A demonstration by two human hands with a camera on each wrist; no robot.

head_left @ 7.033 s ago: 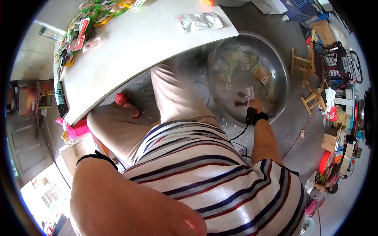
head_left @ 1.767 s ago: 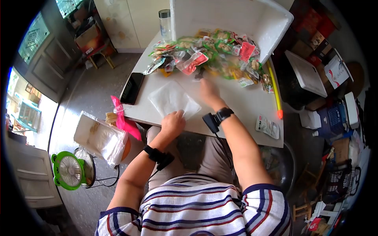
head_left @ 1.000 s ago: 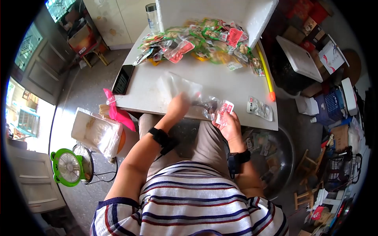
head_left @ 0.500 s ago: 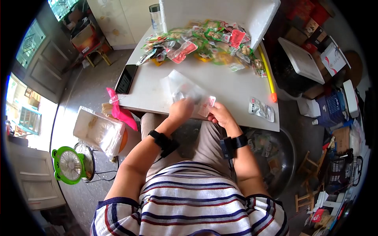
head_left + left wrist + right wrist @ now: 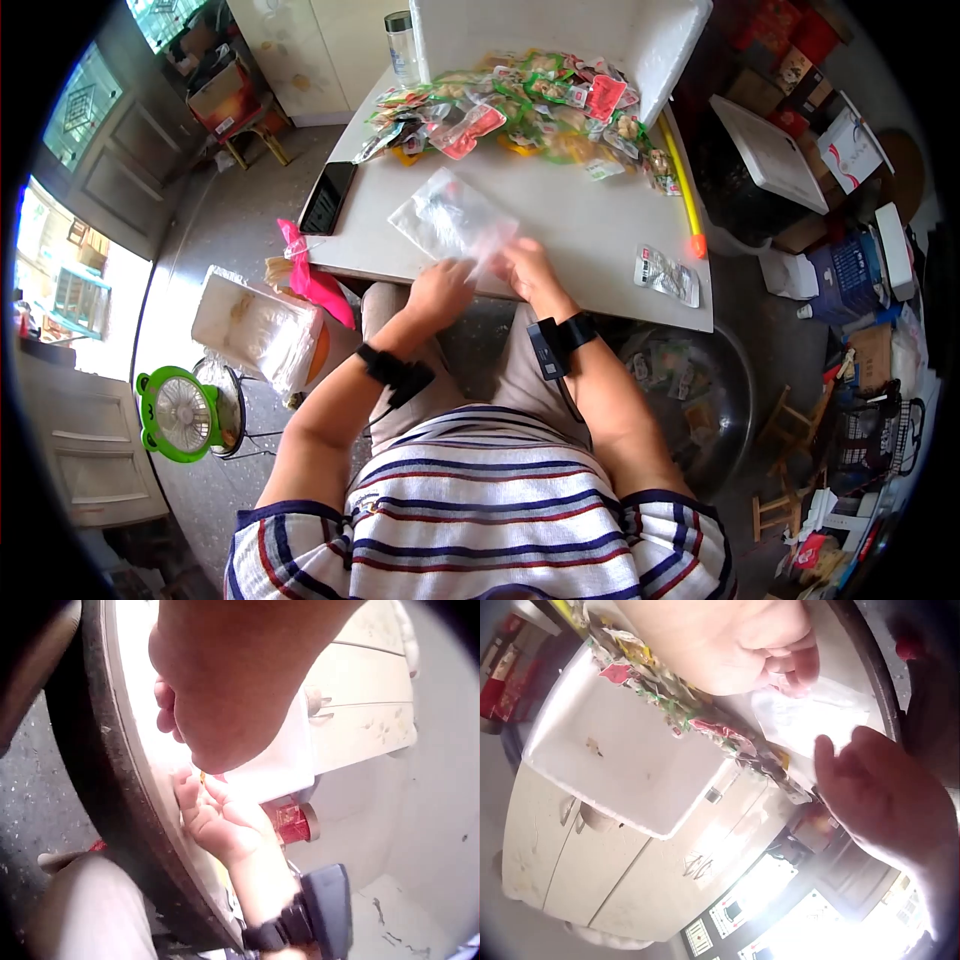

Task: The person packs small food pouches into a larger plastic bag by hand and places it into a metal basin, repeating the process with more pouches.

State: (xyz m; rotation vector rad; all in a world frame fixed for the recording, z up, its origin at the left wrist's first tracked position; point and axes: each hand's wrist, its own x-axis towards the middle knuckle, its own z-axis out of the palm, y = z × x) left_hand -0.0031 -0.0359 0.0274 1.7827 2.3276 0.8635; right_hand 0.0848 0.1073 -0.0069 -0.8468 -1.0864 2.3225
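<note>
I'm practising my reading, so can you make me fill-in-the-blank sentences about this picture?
The left hand and right hand touch a clear bag made of ____.
The fan has a ____ frame.
The yellow stick has an ____ tip.

Missing words: plastic; green; orange.

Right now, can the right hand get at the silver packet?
Probably yes: only bare tabletop separates the right hand from the silver packet, and nothing covers the packet. That hand is busy at the clear bag, though, so it would likely need freeing.
</note>
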